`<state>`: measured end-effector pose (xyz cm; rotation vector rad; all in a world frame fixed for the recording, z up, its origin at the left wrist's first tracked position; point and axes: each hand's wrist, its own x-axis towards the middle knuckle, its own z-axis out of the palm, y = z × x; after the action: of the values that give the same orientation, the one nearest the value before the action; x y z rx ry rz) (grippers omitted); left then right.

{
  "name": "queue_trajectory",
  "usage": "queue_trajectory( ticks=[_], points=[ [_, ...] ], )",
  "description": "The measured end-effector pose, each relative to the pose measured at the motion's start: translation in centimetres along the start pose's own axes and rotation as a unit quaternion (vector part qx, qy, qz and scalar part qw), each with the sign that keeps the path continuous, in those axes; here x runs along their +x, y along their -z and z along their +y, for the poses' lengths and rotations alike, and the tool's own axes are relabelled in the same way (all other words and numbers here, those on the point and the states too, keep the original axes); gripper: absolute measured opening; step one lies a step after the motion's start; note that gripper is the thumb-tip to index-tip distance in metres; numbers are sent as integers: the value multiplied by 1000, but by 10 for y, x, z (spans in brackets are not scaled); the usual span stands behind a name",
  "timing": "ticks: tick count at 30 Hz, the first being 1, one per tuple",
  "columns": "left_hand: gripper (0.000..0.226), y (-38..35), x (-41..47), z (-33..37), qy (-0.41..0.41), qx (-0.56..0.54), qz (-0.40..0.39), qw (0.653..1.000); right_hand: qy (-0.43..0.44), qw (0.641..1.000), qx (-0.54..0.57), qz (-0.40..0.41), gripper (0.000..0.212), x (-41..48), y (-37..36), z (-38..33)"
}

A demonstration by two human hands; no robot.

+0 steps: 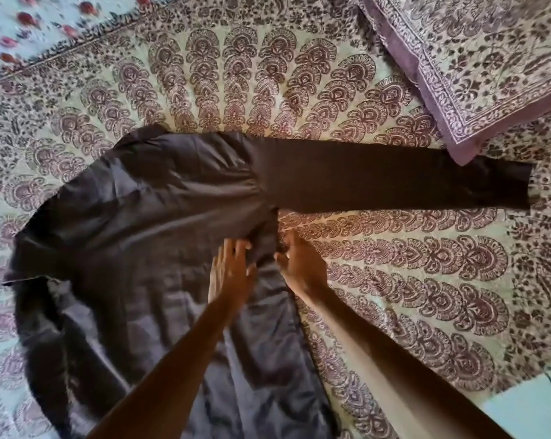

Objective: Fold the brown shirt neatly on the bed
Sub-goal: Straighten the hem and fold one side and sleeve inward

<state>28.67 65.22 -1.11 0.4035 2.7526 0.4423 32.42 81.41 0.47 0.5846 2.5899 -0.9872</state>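
The brown shirt (147,217) lies spread across the patterned bed sheet (410,280), its body running from the lower middle up to the left. One long sleeve (394,182) stretches flat to the right, its cuff close to a pillow. My left hand (231,270) rests flat on the shirt body near the armpit, fingers apart. My right hand (299,261) is at the shirt's right edge just below the sleeve, fingers curled on a bunched bit of the cloth. The shirt's left side is rumpled and partly folded over.
A pillow (477,68) in a matching purple print lies at the upper right, touching the sleeve's end. A floral cloth (30,17) covers the far left corner. A pale blue surface (530,410) shows at the lower right.
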Motion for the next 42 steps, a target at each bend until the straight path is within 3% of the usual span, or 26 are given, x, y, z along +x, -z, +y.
queue_trajectory(
  ticks=[2,9,16,18,23,26,31,35,39,42],
  points=[
    [39,-9,-40,-18,-32,4,-49,998,-43,998,-44,5,52,-19,-23,-6],
    [56,-25,-125,-30,-121,-30,-138,983,-143,982,-122,16,48,-96,-56,3],
    [62,-45,-157,-23,-149,-36,-123,981,-181,977,-63,-88,54,-173,-64,45],
    [62,-51,-168,-16,-146,-39,-145,978,-196,973,-66,-105,47,-198,-63,58],
    [60,-62,-199,9,-158,-43,-188,968,-235,969,-27,-71,32,-247,-65,86],
    [61,-70,-218,20,-172,-45,-206,962,-233,967,-40,-95,30,-266,-66,93],
    [53,-72,-247,26,-185,-51,-202,960,-297,953,-17,-57,24,-289,-68,103],
    [39,-74,-271,13,-194,-57,-182,962,-316,943,-78,-66,31,-293,-73,104],
    [26,-74,-291,-10,-183,-105,-234,949,-285,939,-189,14,43,-297,-81,90],
    [29,-65,-302,-38,-137,-107,-222,960,-151,966,-190,85,43,-300,-86,69]
  ],
)
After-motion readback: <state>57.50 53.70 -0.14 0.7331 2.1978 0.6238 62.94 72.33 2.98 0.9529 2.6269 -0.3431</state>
